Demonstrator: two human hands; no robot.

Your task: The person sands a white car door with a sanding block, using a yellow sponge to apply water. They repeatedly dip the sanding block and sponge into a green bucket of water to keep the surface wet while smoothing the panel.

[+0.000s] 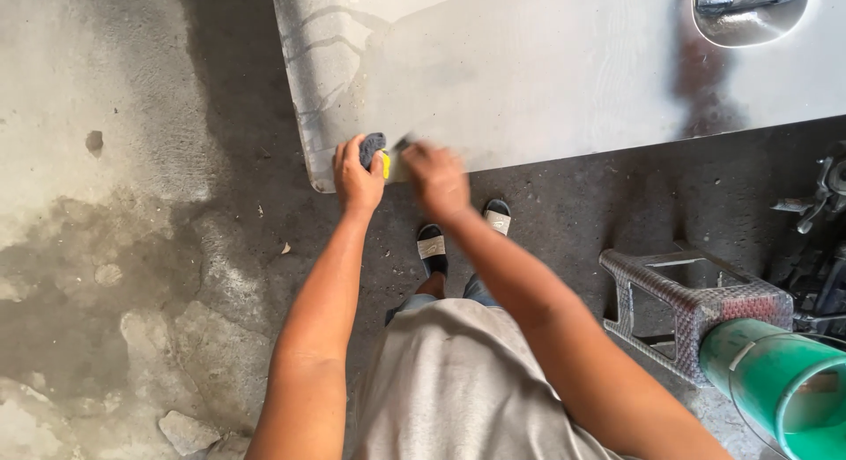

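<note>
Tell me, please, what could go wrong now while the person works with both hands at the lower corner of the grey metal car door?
1. The right hand is blurred with motion near the grey metal car door edge; skin could scrape on it.
2. The left hand holds a dark, yellow-backed sanding pad at the corner; it might slip off.
3. Open sandals stand under the door's edge, so toes may be exposed.
4. The woven plastic stool and green bucket stand close; a backward step might hit them.

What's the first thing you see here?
Two hands at the middle: the left hand grips a dark pad with a yellow edge, the blurred right hand beside it, both on a big grey car door panel. A green bucket sits bottom right.
</note>
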